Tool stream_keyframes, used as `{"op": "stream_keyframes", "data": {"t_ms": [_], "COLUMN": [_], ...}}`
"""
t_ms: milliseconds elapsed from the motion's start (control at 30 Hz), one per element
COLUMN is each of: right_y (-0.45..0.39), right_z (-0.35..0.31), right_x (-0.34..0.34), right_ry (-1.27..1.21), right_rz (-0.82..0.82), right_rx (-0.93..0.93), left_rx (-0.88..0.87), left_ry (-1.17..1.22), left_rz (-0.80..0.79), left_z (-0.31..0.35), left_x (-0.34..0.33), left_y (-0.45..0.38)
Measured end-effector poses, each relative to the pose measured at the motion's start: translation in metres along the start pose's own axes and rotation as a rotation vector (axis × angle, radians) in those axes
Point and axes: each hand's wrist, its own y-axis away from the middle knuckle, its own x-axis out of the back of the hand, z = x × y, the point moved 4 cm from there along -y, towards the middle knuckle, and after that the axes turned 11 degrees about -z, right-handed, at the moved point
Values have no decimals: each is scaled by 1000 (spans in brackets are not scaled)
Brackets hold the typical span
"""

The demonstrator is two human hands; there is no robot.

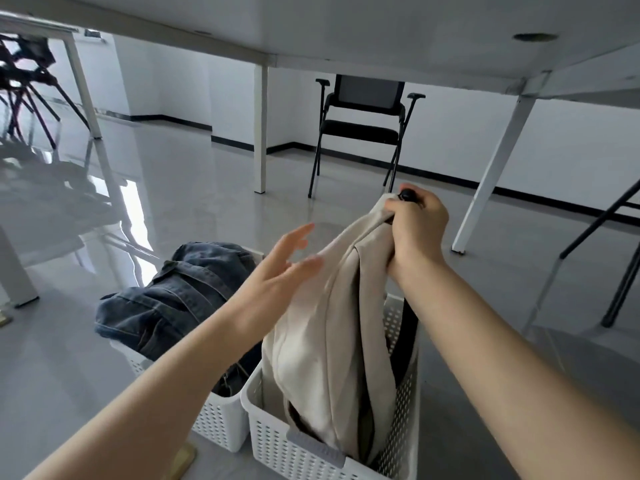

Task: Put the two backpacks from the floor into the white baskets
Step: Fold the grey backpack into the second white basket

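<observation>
Head view showed the right hand [417, 225] clenched around the top of the beige backpack [332, 327], its fingers [398, 211] curled over bunched fabric and a black handle that poked out above the knuckles. That backpack stood upright with its lower part down inside the right white basket [277, 441], its upper half rising well above the rim, and a black strap hung along its right side against the basket wall. The left hand [277, 271] was spread open, fingers apart and blurred, just beside the left face of the beige backpack; whether the fingertips touched the cloth could not be told. Behind the left forearm the denim backpack [173, 292] lay slumped in the left white basket [221, 424], bulging over its rim. Both baskets sat touching side by side on the glossy grey floor [194, 188], beneath a white table [415, 26], with a black chair [363, 126] well beyond.
</observation>
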Motion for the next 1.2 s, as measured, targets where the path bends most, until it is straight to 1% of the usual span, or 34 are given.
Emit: {"op": "stream_keyframes", "data": {"t_ms": [33, 67, 100, 133, 167, 200, 267, 333, 400, 433, 533, 567, 667, 733, 767, 800, 833, 867, 933, 967, 1000, 1033, 1067, 1133, 1167, 1200], "right_y": [-1, 0, -2, -4, -7, -9, -17, -12, 0, 3, -12, -19, -35, -44, -49, -55, -60, -63, -54, -42, -30, -22, -16, 1, 10, 21], "right_z": [1, -2, -3, -5, -8, -13, -20, -12, 17, 32, 56, 60, 70, 72, 72, 70, 65, 58, 41, 37, 38, 52, 67, 112, 126, 132], "right_x": [-5, -12, -21, -33, -46, -57, -69, -64, -45, -34, -14, -12, -10, -8, -7, -4, -1, 4, 19, 25, 27, 29, 30, 32, 32, 32], "right_ry": [-3, 13, 46, 69, 95, 97, 65, 17, 171, 285, 521, 630, 1008, 1283, 1353, 1345, 1269, 1125, 825, 748, 781, 866, 967, 1170, 1197, 1174], "right_rz": [-13, -34, -72, -110, -155, -226, -392, -524, -551, -527, -377, -358, -408, -498, -523, -507, -452, -328, -22, 54, 51, -18, -145, -537, -716, -823], "right_rx": [2, 7, 15, 16, 10, 2, -2, -96, -247, -257, -118, -132, -246, -308, -314, -271, -215, -133, 73, 162, 212, 206, 137, -210, -358, -467], "left_rx": [20, 35, 53, 63, 43, 33, 10, -3, -34, -44, -72, -72, -72, -76, -80, -82, -84, -89, -96, -92, -85, -70, -53, -15, 8, 33], "left_ry": [-98, -247, -453, -587, -595, -476, -137, 56, 164, 186, 188, 184, 169, 196, 212, 216, 213, 207, 214, 233, 257, 278, 294, 322, 337, 355], "left_rz": [-74, -95, -38, 87, 236, 342, 443, 469, 456, 450, 411, 388, 361, 379, 388, 398, 417, 443, 516, 543, 562, 575, 580, 596, 608, 620], "left_z": [9, 17, 23, 25, 31, 34, 36, 37, 38, 38, 32, 28, 18, 12, 10, 7, 5, 2, -3, -7, -10, -14, -18, -27, -31, -35], "left_x": [-8, -18, -24, -23, -17, -9, 10, 25, 36, 41, 54, 56, 59, 63, 64, 66, 67, 68, 71, 72, 73, 73, 73, 73, 75, 78], "left_y": [3, 4, 3, -4, -11, -17, -25, -30, -30, -29, -26, -24, -18, -15, -14, -14, -14, -13, -14, -15, -17, -19, -21, -25, -27, -28]}}
